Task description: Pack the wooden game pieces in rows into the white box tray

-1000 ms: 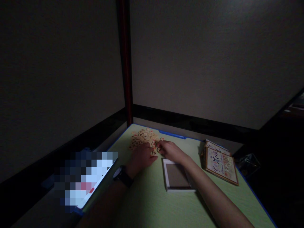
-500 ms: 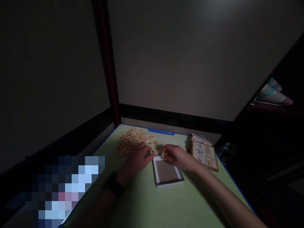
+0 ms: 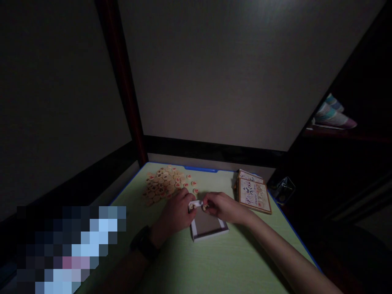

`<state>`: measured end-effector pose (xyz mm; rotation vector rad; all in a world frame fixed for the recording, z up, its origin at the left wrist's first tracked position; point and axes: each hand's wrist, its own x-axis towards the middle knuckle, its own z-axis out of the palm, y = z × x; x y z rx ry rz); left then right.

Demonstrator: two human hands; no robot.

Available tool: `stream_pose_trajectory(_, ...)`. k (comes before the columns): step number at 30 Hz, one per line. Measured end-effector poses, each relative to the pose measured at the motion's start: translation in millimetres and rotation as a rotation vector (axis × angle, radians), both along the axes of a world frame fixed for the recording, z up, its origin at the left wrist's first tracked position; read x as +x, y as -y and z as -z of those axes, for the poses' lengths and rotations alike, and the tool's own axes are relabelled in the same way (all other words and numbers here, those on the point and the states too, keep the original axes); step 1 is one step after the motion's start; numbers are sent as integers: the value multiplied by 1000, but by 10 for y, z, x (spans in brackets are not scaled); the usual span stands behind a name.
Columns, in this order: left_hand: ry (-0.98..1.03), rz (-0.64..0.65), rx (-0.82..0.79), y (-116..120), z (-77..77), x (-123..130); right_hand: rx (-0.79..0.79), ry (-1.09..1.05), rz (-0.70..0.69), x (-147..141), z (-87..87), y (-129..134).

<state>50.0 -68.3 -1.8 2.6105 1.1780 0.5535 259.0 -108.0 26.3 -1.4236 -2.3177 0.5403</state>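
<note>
Between the fingers of my left hand (image 3: 178, 209) is a round wooden Chinese chess piece (image 3: 192, 206) with a dark character. My right hand (image 3: 226, 207) pinches a second Chinese chess piece (image 3: 205, 208). Both pieces are at the far end of a shallow white cardboard box (image 3: 212, 235) with a brown bottom; I cannot tell whether they touch it. Beyond my left hand spreads a heap of similar pieces (image 3: 159, 183), marked in red or black. Several red-marked pieces, one of them a loose piece (image 3: 195, 190), lie apart to the heap's right.
The green table (image 3: 196, 269) has a blue edge and stands against a pale wall. Printed, orange-edged box parts (image 3: 255, 197) lie stacked at the right. A clear container (image 3: 284, 191) is beyond the right edge. A pixelated patch covers the lower left.
Both hands have moved nearer with their pieces, from just beyond the box to over its far end. The view has shifted a little, so the whole scene sits further left.
</note>
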Motion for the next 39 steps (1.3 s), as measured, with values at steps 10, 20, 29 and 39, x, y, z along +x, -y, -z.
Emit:
stream_pose_trajectory(10,7,34,-80,-35,48,11,119,33,-30,-144,134,15)
stream_pose_trajectory(20,62,38,-129,-36,32,17,150,0,22,-217,225,19)
stream_pose_trajectory(29,107,20,-120,-44,43,1,127,-68,11,-165,130,5)
stream_pose_trajectory(39,-120,-156,-5,-64,-155,-197,23,100,155,124,-54,-23)
